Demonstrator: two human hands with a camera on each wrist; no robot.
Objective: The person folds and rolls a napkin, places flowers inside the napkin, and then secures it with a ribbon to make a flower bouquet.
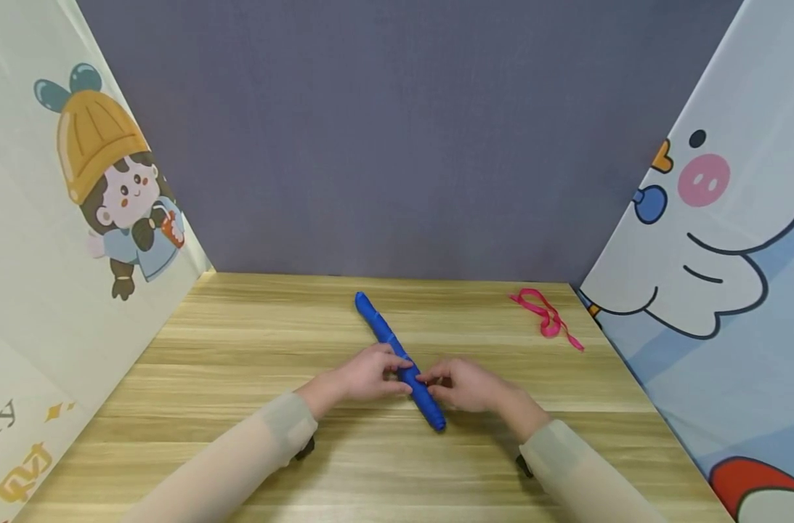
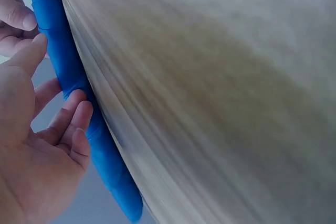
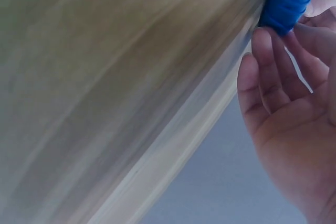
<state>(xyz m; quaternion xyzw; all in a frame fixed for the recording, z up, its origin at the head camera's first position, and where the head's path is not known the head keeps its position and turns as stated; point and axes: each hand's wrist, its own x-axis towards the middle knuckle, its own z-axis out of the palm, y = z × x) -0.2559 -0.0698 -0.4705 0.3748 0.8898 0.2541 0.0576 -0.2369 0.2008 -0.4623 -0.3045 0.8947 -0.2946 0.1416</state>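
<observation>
A long, slim blue roll (image 1: 383, 333), wrapped in slanting turns, lies diagonally on the wooden table. My left hand (image 1: 368, 373) is at its left side, the index finger laid across the top and the thumb against the near-left edge. In the left wrist view the other fingers of my left hand (image 2: 47, 140) rest curled loosely against the roll (image 2: 63, 59). On the opposite side, my right hand (image 1: 467, 385) touches the right edge with its fingertips. The right wrist view shows those right-hand fingers (image 3: 270, 64), loosely bent, at the ridged end of the roll (image 3: 289, 1).
A bright pink ribbon (image 1: 547, 319) lies loosely curled at the back right of the wooden table (image 1: 253, 319). A grey-blue panel (image 1: 383, 145) stands behind the table. Printed cartoon panels flank it, one at the left (image 1: 30, 240) and one at the right (image 1: 769, 290).
</observation>
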